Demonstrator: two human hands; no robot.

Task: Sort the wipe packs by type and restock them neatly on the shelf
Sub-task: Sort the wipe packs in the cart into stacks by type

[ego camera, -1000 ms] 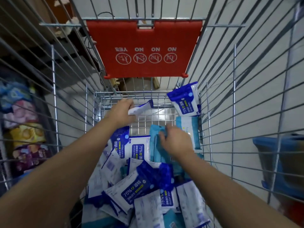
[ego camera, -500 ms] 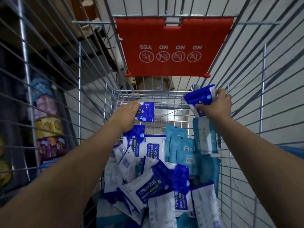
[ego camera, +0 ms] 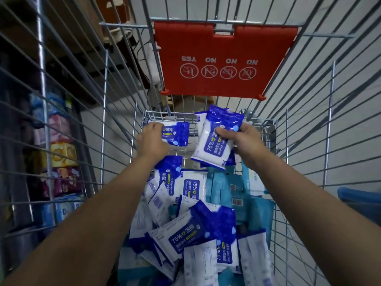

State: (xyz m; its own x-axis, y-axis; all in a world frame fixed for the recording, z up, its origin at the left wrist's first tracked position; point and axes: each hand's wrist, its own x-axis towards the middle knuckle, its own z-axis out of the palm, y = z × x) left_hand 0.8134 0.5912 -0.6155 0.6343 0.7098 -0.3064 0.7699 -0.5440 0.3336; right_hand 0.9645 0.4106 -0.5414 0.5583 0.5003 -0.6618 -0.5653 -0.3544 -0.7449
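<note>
- Both bare arms reach down into the wire cart [ego camera: 156,114], toward its far end at 12 o'clock.
- The left hand [ego camera: 151,141] grips an alcohol wipe pack [ego camera: 178,134] by its left end, fingers curled over the top edge. The pack is held up against the far wire wall, at about 11 o'clock from the heap below.
- The right hand [ego camera: 244,139] pinches a second alcohol wipe pack [ego camera: 212,145], thumb across the printed face and fingers behind. It hangs tilted, blue end toward 12 o'clock, white end toward 7.
- A white edge of another pack shows just behind it; I cannot tell whether the same hand holds that one.
- The two held packs are near each other but apart, with bare wire between them.
- From the centre down to 6 o'clock lies a jumbled heap of blue-and-white packs [ego camera: 195,236], some face up, some back up.
- The teal packs [ego camera: 224,188] lie together on the heap's 3 o'clock side, barcodes showing.
- A red flap [ego camera: 224,48] with upside-down YES and NO signs hangs at 12 o'clock.
- Outside the wire at 9 o'clock stand stacked colourful packets [ego camera: 59,153]; at 4 o'clock sits a blue bin [ego camera: 359,200].
</note>
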